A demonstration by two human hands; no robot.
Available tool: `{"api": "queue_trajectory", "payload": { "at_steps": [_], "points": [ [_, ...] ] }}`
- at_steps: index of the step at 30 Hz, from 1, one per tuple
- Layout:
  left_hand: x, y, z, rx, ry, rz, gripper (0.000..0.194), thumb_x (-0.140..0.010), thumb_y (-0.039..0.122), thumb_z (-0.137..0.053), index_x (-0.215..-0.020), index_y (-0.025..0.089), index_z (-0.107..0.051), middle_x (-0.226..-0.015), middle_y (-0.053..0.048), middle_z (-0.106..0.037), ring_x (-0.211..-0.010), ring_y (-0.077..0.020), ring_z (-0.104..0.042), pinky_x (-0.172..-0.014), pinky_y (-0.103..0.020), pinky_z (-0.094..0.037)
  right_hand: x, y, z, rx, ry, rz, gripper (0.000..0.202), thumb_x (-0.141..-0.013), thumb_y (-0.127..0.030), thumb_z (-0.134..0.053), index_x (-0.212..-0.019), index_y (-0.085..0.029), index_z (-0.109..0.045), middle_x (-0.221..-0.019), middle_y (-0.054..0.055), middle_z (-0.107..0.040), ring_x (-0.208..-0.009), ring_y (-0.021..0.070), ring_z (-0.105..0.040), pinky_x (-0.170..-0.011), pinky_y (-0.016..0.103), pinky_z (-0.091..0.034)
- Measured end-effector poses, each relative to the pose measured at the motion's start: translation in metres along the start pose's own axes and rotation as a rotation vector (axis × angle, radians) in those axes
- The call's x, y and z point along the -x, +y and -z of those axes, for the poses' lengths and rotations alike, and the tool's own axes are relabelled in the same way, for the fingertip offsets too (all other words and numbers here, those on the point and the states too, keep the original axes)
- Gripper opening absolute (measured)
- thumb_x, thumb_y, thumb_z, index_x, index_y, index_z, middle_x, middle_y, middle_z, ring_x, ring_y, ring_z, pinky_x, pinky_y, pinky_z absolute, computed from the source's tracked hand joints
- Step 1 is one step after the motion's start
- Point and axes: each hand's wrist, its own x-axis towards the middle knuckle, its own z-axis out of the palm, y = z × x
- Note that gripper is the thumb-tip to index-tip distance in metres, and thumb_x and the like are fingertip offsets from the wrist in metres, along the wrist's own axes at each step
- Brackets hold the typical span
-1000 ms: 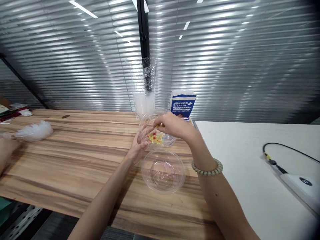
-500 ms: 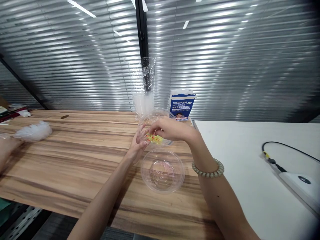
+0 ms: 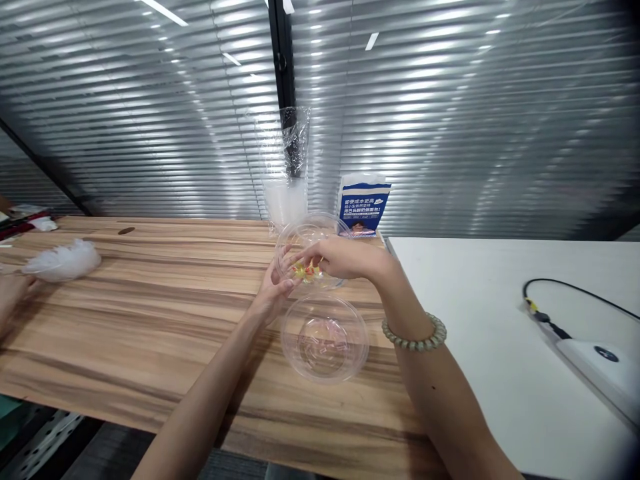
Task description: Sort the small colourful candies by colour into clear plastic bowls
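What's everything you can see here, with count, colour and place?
wooden table: 1, brown, left and centre
white table: 1, white, right
far bowl: 1, clear, centre
small pieces: several, yellow and red, far bowl
near bowl: 1, clear, lower centre
plastic bag: 1, clear, behind bowls
package: 1, blue-white, right of bag
bundle: 1, whitish, left
other person's hand: 1, bare, left edge
clutter: several, dark red, far left
cable: 1, black, right
device: 1, white, right
blinds: several, grey, background
post: 1, black, upper centre
bracelet: 1, greenish, right wrist
left hand: 1, bare, far bowl's left side
right hand: 1, bare, over far bowl
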Motion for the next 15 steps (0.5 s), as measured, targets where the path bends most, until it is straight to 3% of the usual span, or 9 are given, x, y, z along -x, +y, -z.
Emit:
{"api": "queue_trajectory", "payload": {
  "at_steps": [7, 9, 13, 15],
  "points": [
    [-0.001, 0.000, 0.003, -0.024, 0.018, -0.004, 0.080, -0.064, 0.038, -0.081, -0.135, 0.029, -0.045, -0.139, -0.009, -0.051, -0.131, -0.0283, -0.044, -0.101, -0.036, -0.041, 0.018, -0.014, 0.017, -0.019, 0.211, 0.081, 0.022, -0.081, -0.005, -0.052, -0.086, -0.013, -0.071, -0.077, 0.003, -0.067, -0.067, 0.0109, -0.053, -0.058, 0.022, -0.034],
    [-0.001, 0.000, 0.003, -0.025, 0.030, -0.001, 0.077, -0.066, 0.038, -0.079, -0.134, 0.028, -0.045, -0.139, -0.009, -0.051, -0.130, -0.0285, -0.044, -0.101, -0.036, -0.041, 0.024, -0.018, 0.013, -0.039, 0.098, 0.142, 0.020, -0.080, -0.005, -0.051, -0.077, -0.013, -0.069, -0.069, 0.001, -0.062, -0.060, 0.0091, -0.047, -0.056, 0.022, -0.031],
    [-0.002, -0.001, 0.004, -0.003, 0.040, -0.026, 0.075, -0.067, 0.036, -0.079, -0.133, 0.026, -0.046, -0.138, -0.011, -0.052, -0.132, -0.0292, -0.044, -0.104, -0.039, -0.039, 0.032, -0.017, -0.017, -0.010, -0.332, 0.176, 0.017, -0.072, 0.000, -0.053, -0.062, -0.012, -0.062, -0.055, -0.003, -0.050, -0.052, 0.0072, -0.036, -0.050, 0.022, -0.025],
    [-0.002, 0.000, 0.004, 0.011, 0.037, -0.037, 0.075, -0.067, 0.036, -0.079, -0.133, 0.026, -0.046, -0.138, -0.011, -0.052, -0.131, -0.0291, -0.044, -0.104, -0.040, -0.039, 0.035, -0.013, -0.034, 0.057, -0.363, 0.111, 0.017, -0.071, 0.001, -0.053, -0.062, -0.011, -0.061, -0.059, -0.001, -0.052, -0.053, 0.0076, -0.036, -0.049, 0.023, -0.023]
  ]
}}
